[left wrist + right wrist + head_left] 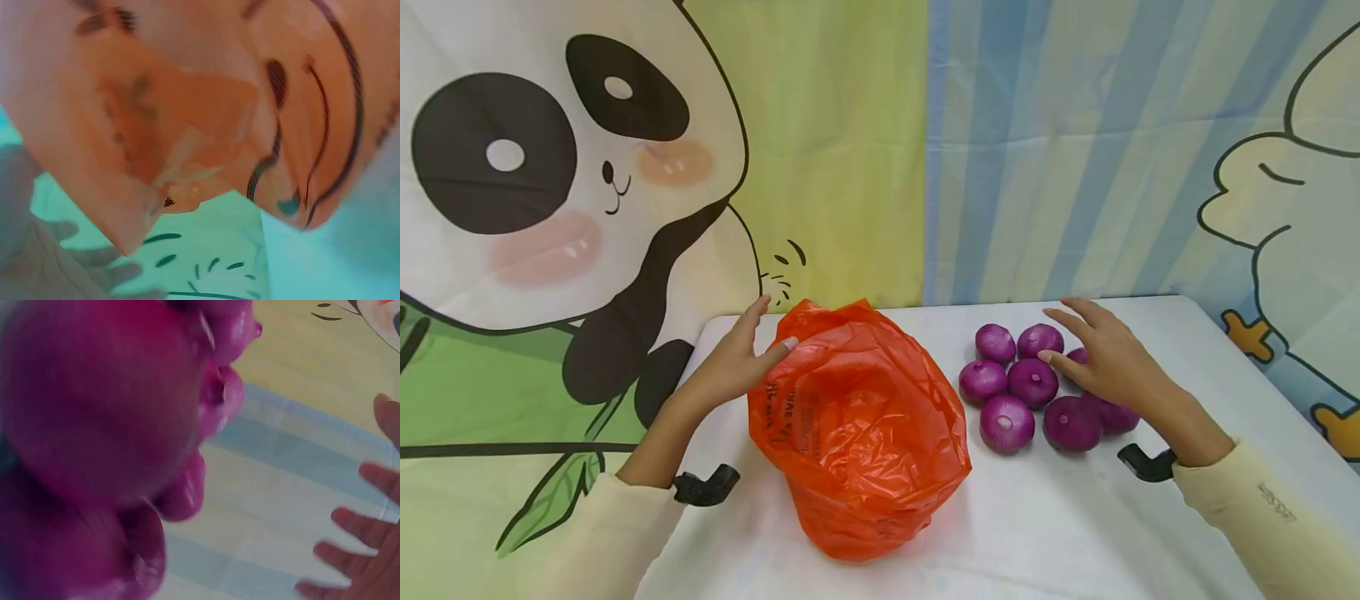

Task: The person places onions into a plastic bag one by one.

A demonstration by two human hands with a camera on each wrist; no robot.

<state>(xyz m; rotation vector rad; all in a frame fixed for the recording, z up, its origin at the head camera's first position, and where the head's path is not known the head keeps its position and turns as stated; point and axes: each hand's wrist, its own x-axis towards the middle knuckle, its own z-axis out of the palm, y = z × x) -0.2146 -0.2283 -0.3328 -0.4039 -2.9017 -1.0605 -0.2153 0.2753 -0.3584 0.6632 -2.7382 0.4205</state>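
An orange plastic bag (853,529) stands on the white table (1037,525), its mouth facing up and its film creased; black print shows near the left part of its rim. The left hand (737,364) is at that left rim, its thumb held away from the fingers and its tip overlapping the bag's edge in the head view. Nothing is clamped between them, and whether the thumb actually touches the film cannot be told.

To the right of the bag, apart from it, is a close group of red onions (1032,383), at least eight showing. The right hand (1105,354) is over the far-right side of that group and partly hides some of it; its fingers are spread apart and grip nothing.

The bag looks thin and limp, so a brush from the left hand or a sleeve could fold its rim inward or make it lean, since no finger pinches the film. The red onions are round and crowded, so a nudge from the right hand could set one rolling, toward the bag or away from it across the table. Their glossy surfaces might also slip from a loose fingertip hold.
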